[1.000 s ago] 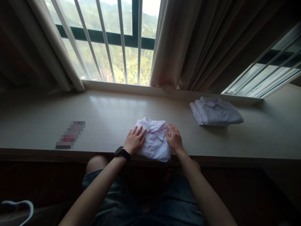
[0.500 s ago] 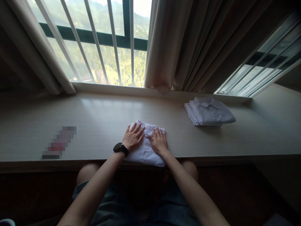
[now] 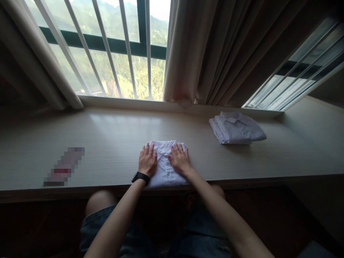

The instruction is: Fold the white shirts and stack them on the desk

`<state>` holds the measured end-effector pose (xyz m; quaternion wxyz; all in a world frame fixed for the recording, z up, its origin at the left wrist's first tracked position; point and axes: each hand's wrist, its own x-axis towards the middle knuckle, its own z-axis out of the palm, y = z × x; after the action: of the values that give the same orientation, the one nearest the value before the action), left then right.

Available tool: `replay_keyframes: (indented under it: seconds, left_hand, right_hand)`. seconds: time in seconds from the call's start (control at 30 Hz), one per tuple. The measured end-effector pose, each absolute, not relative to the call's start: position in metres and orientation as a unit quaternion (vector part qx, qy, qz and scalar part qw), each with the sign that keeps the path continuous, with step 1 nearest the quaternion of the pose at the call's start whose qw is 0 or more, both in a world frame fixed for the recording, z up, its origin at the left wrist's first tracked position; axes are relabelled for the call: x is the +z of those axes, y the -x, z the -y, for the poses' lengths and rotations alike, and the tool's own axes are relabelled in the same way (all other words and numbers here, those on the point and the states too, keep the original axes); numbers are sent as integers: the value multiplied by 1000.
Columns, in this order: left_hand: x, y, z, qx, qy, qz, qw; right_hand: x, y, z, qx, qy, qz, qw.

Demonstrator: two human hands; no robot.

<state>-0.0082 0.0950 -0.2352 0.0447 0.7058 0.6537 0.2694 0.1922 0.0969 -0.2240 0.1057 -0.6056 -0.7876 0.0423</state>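
Hands flat, fingers spread: left hand [image 3: 147,161] and right hand [image 3: 180,160] press the folded white shirt [image 3: 165,168] (collar up) between them, grasping nothing.

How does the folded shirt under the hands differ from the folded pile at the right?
The folded shirt lies at the desk's near edge, pressed flat under the left hand and right hand; the folded pile sits untouched near the curtain. The pile looks thicker, seemingly several layers. Both are white, collared and folded.

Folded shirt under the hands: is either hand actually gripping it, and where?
Neither hand grips it. The left hand and right hand lie flat, palms down, on top of the folded white shirt, either side of its button placket, just below the collar.
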Motion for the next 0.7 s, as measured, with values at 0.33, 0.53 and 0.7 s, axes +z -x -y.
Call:
replay_keyframes:
  seconds: [0.33,0.53,0.7]
  left_hand:
    - [-236,4,-95,175,-733,-654,68]
    - [-245,22,-98,353,-605,-710,72]
    - [-247,35,-102,419,-564,-701,121]
  right_hand:
    - [-230,-204,-51,88,601,788,101]
    - [-238,-206,-48,128,613,743,238]
    - [-242,-280,-83,182,662,543,483]
